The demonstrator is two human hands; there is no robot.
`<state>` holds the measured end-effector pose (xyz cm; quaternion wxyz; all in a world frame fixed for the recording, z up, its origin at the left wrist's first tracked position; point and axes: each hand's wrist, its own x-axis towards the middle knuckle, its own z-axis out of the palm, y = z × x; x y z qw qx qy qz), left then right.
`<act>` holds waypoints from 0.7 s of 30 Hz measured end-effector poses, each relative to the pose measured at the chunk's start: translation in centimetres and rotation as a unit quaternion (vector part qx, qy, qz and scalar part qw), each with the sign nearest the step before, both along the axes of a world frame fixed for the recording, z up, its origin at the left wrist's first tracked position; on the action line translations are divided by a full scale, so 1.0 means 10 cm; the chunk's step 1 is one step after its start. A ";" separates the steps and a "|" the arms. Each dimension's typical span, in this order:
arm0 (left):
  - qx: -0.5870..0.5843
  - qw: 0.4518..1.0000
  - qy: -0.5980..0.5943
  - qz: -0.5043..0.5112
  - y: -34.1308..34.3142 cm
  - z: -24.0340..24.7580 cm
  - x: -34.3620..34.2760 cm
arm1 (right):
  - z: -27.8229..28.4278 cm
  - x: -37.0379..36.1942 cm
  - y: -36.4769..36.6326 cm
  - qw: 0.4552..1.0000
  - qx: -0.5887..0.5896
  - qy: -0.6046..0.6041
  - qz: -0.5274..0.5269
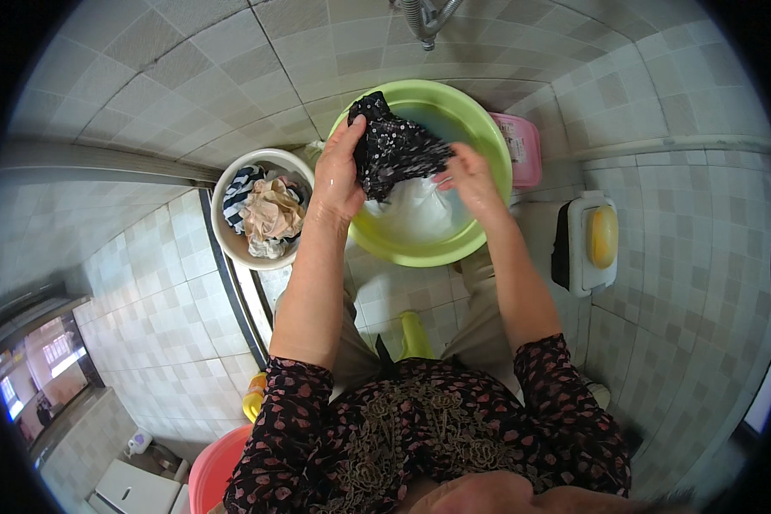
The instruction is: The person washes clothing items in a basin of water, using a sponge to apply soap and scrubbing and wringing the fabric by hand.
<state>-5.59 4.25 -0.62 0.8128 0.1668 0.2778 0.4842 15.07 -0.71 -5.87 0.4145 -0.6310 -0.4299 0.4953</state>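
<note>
Above a light green basin [387, 251] I hold a black cloth with small white spots [394, 141], its fabric spread between my two hands. My left hand [341, 171] grips its left edge, thumb on top. At its right end, my right hand [473, 182] has fingers closed on the fabric, which looks smeared by motion there. Under the cloth, a white cloth [415, 214] lies in the cloudy water of the basin. What garment the black cloth is, I cannot tell.
Left of the basin stands a white tub [228, 247] of crumpled clothes [272, 210]. A pink box [522, 150] sits behind the basin's right side. Further right, a yellow soap bar [604, 237] rests on a white holder. A metal hose [418, 19] hangs at the wall; a pink bucket [207, 480] is lower left.
</note>
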 end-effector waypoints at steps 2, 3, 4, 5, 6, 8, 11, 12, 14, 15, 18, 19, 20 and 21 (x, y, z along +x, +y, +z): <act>-0.012 1.000 0.017 0.013 -0.01 0.01 0.01 | 0.12 0.04 0.03 0.987 0.035 0.072 -0.138; -0.015 1.000 0.019 0.012 -0.01 -0.02 0.05 | 0.18 0.04 0.06 0.984 0.074 0.056 -0.151; -0.018 1.000 0.021 0.012 -0.01 -0.04 0.08 | 0.23 0.04 0.11 0.979 0.113 0.040 -0.164; -0.023 1.000 0.011 0.009 -0.01 -0.05 0.10 | 0.26 0.06 0.15 0.972 0.153 0.023 -0.176; -0.024 1.000 0.005 0.005 -0.01 -0.07 0.12 | 0.27 0.07 0.17 0.968 0.160 0.032 -0.191; -0.026 1.000 -0.008 -0.003 0.00 -0.09 0.13 | 0.28 0.10 0.19 0.958 0.176 0.051 -0.219; -0.039 0.999 0.006 0.009 0.00 -0.06 0.16 | 0.28 0.17 0.18 0.950 0.198 0.032 -0.239; -0.039 0.999 0.013 0.011 0.00 -0.06 0.17 | 0.29 0.19 0.18 0.947 0.204 0.026 -0.247; -0.040 0.999 0.027 0.012 0.00 -0.08 0.19 | 0.32 0.24 0.17 0.940 0.217 0.013 -0.264; -0.037 0.999 0.026 0.012 0.00 -0.09 0.20 | 0.32 0.27 0.17 0.936 0.223 -0.001 -0.271; -0.028 0.999 0.028 0.012 0.01 -0.11 0.22 | 0.30 0.38 0.16 0.926 0.236 -0.030 -0.292; -0.026 0.999 0.032 0.009 0.01 -0.11 0.22 | 0.30 0.40 0.16 0.924 0.236 -0.031 -0.299; -0.023 0.999 0.035 0.008 0.01 -0.10 0.22 | 0.32 0.39 0.16 0.923 0.235 -0.032 -0.304; -0.025 0.999 0.041 0.011 0.01 -0.09 0.22 | 0.33 0.38 0.16 0.923 0.233 -0.042 -0.303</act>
